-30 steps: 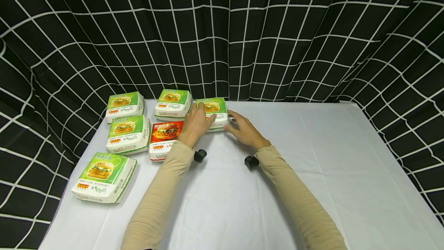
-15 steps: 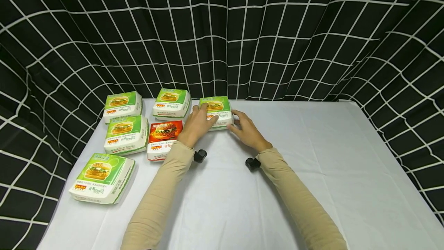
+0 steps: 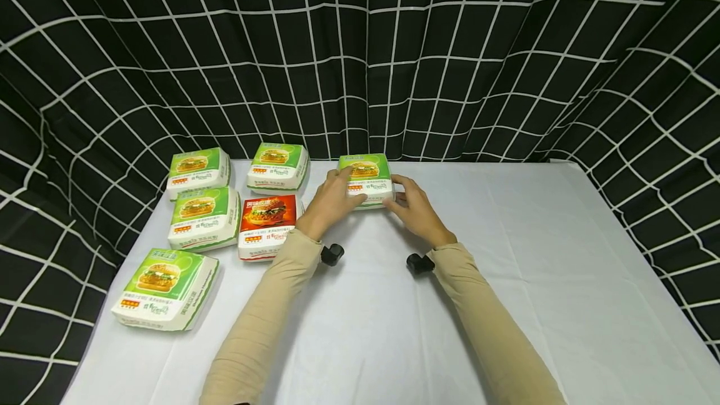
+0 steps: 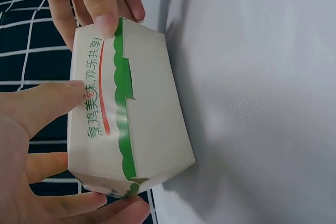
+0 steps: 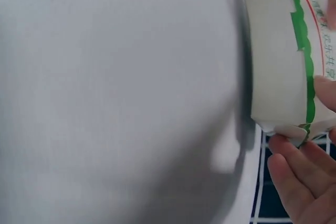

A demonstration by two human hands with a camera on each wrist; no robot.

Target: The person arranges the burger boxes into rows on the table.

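Observation:
A green-and-white burger box (image 3: 371,187) with a burger picture on its lid sits near the back edge of the table. My left hand (image 3: 330,202) holds its left side, thumb at the front face and fingers along the side and top. At the opposite side, my right hand (image 3: 415,212) grips the right front corner between thumb and fingers. In the left wrist view the box's front face (image 4: 149,103) shows a scalloped green lid edge, with the lid down. The right wrist view has the right fingers (image 5: 302,179) against the box's side.
To the left stand several more burger boxes: a red one (image 3: 269,212), and green ones at the back (image 3: 277,156), far left (image 3: 198,162), middle left (image 3: 204,208) and front left (image 3: 163,277). White cloth (image 3: 534,267) covers the table; black grid curtains (image 3: 450,49) surround it.
Both hands have moved to the right together with the green burger box, widening its gap from the box at its left. The other boxes have stayed in place.

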